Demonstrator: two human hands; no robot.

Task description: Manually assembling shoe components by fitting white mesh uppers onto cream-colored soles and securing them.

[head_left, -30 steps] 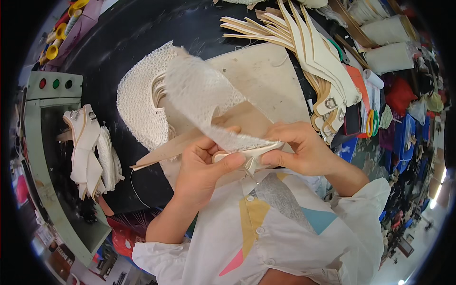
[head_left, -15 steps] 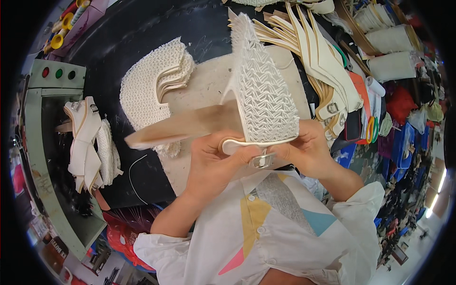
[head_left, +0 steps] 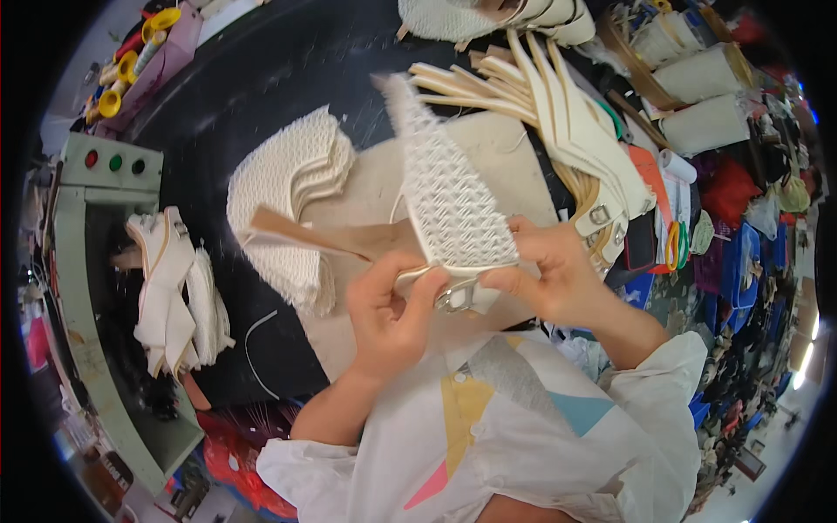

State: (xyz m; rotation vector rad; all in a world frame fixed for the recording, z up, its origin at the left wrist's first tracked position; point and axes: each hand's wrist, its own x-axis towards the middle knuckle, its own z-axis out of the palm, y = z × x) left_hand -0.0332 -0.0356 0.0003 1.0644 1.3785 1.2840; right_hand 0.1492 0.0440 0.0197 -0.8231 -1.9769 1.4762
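Observation:
A cream woven shoe upper (head_left: 458, 205) is held up before me, its narrow end pointing away. Along its near edge runs a smooth strap with a metal buckle (head_left: 455, 299). My left hand (head_left: 390, 312) pinches the strap's rounded end between thumb and fingers. On the other side, my right hand (head_left: 556, 275) grips the upper's near corner, thumb beside the buckle. A strap-like flap with a tan inner side (head_left: 323, 235) extends left from the held piece. Beneath it lies a pale work board (head_left: 349, 327), and a stack of curved woven pieces (head_left: 283, 179) rests to the left.
Layered cream straps with buckles (head_left: 575, 131) lie at the far right. A grey metal box (head_left: 109, 166) with coloured buttons stands left, near finished-looking strap pieces (head_left: 164, 292). Scissors with orange and green handles (head_left: 676, 244) and white rolls (head_left: 706, 122) sit at the right.
The held upper has shifted left and tilted, and its flap has swung closer to the upper. My right thumb has moved up from the buckle. The whole view has shifted slightly.

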